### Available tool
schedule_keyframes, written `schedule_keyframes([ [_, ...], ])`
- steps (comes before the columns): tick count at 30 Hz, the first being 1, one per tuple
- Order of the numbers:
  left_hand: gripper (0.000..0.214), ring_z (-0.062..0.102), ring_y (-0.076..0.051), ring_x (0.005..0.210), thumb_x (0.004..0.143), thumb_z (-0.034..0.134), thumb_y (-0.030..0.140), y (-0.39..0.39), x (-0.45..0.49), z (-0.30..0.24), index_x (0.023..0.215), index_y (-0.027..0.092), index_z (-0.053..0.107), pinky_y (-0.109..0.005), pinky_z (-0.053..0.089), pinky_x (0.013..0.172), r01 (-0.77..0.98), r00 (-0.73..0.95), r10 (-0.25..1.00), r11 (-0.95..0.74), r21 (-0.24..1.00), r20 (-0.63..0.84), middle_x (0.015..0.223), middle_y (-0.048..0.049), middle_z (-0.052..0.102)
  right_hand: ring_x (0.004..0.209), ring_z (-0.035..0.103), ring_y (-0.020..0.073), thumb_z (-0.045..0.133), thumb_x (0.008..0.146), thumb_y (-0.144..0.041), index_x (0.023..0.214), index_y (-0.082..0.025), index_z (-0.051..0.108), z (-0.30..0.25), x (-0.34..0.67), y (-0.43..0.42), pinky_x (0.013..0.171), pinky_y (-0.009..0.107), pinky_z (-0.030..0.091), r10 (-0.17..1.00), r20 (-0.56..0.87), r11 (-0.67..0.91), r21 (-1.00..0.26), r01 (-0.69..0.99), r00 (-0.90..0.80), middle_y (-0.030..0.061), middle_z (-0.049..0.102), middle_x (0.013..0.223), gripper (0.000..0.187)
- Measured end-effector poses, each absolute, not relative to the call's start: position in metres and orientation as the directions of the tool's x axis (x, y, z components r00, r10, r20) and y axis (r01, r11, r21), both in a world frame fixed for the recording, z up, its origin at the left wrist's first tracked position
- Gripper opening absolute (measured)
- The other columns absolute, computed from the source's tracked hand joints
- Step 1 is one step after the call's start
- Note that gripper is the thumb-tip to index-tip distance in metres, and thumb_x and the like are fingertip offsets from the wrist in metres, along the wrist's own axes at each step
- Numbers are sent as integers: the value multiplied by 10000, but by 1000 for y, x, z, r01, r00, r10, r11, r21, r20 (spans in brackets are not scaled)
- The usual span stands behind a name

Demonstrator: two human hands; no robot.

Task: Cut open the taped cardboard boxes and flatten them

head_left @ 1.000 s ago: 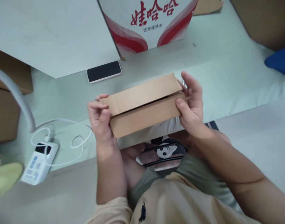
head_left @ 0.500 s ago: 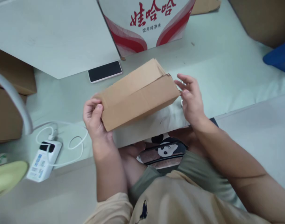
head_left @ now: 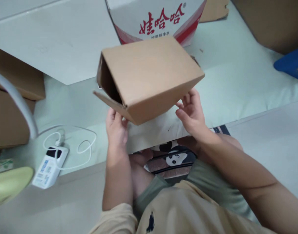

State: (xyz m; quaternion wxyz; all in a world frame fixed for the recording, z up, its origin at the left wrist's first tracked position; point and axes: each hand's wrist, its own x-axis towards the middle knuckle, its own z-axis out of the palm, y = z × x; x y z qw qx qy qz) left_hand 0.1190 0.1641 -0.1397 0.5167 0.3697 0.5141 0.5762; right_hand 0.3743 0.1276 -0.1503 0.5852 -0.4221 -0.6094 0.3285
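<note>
A brown cardboard box point(head_left: 151, 71) is tilted in front of me above the pale green surface. Its left end gapes, with one flap point(head_left: 112, 105) sticking out. My left hand point(head_left: 116, 128) is closed on the box near this flap, its fingertips partly hidden behind the cardboard. Below the box's right side is my right hand point(head_left: 191, 112), its thumb apart from the curved fingers. The fingertips come up to the box's lower edge; whether they bear any of its weight is unclear.
Behind stands a white-and-red carton point(head_left: 161, 19) beside a large white panel point(head_left: 53, 42). A white power bank point(head_left: 50, 167) with a looped cable point(head_left: 87, 161) lies at left. A blue object point(head_left: 291, 63) is at the right. More cardboard point(head_left: 12, 113) stands at left.
The box has turned and risen, so a broad face and its gaping left end now show. My left hand has shifted right; my right hand has dropped below the box. The phone is nearly covered.
</note>
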Motion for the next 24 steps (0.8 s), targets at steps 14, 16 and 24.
schedule_keyframes([
  [14,798,649,-316,1307,808,443,929,155,134,-135,1199,274,677,-441,591,1015,-279,6,971,231,932,-239,1175,-97,758,1549,414,331,518,978,-585,1574,-361,432,-125,381,109,1301,606,315,820,547,572,-770,282,-170,33,449,1662,643],
  [16,854,633,-339,1330,789,397,963,156,132,-138,1133,243,702,-456,593,1010,-274,66,964,266,924,-257,1137,-122,762,1591,342,325,519,971,-587,1585,-382,412,-119,382,108,1348,609,195,786,576,618,-740,265,-223,-2,406,1689,656],
  [24,841,670,-331,1282,814,420,938,153,143,-138,1200,245,699,-459,609,1006,-308,42,939,337,890,-341,1217,-114,761,1608,305,330,543,923,-678,1476,-416,502,-118,384,99,1316,634,279,855,492,518,-829,209,-165,-22,390,1694,613],
])
